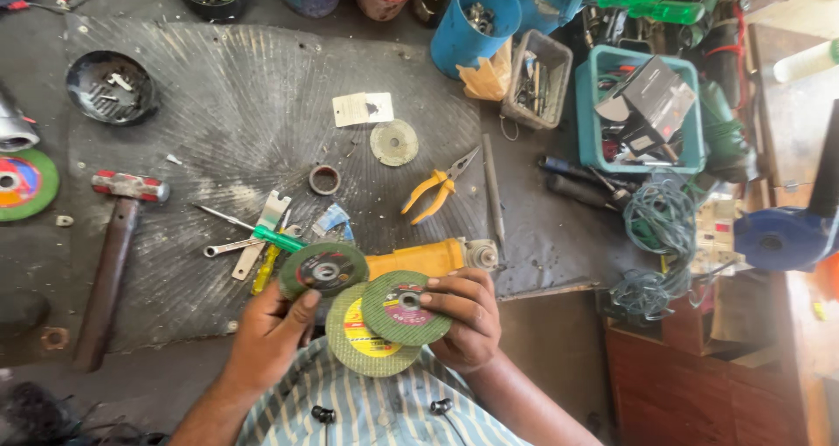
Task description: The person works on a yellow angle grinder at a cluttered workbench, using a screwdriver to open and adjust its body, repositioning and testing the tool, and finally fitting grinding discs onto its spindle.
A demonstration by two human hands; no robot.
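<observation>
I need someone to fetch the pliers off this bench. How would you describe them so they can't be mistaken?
On the grey scored mat, look right of centre, just below the worn round disc. The pliers lie there open, steel nose pointing up-right toward the metal rod. Their orange-yellow handles set them apart from the green-handled screwdriver.

This is a repair workshop. A grimy, dark, scratched metal workbench [245, 123] is strewn with hand tools: a wooden-handled sledge hammer [114, 254], yellow-handled pliers [439, 186], a green-handled screwdriver [262, 232] and a flat steel spanner [229, 248]. A yellow angle grinder [433, 257] lies at the near edge. A teal plastic basket [642, 114] and a blue plastic cup [476, 18] hold spare parts, beside a tangled greenish cable [660, 228].
</observation>
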